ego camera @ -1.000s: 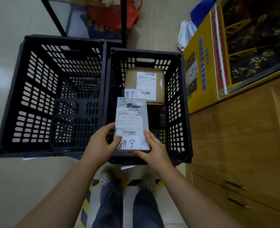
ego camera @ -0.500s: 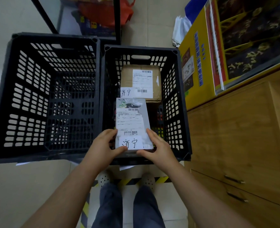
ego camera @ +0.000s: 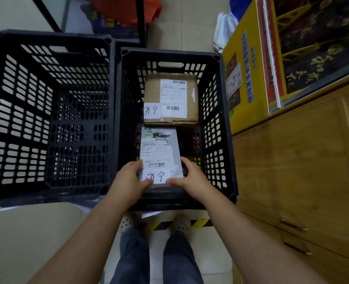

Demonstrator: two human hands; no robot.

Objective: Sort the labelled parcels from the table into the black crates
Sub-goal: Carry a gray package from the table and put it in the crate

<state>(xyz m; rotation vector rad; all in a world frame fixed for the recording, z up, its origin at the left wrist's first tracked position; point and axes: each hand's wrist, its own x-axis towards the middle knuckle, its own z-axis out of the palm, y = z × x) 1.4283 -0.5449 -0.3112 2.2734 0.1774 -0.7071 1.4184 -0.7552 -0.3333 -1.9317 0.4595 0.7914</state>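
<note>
Head: two crates [ego camera: 48,46], two parcels [ego camera: 159,152], both hands [ego camera: 128,181] gripping one.

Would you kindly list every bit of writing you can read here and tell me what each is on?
"济宁": handwritten white slip on the grey plastic-wrapped parcel, held in the grip of the left hand and right hand.
"济宁": handwritten white slip on the brown cardboard box in the right black crate.
Printed shipping labels and barcodes on both parcels: too small to read.
Blue characters on the yellow carton: too blurred.

Two black crates, left crate [ego camera: 48,119] and right crate [ego camera: 220,130]; two labelled parcels, brown box [ego camera: 170,99] and grey packet [ego camera: 159,154].
</note>
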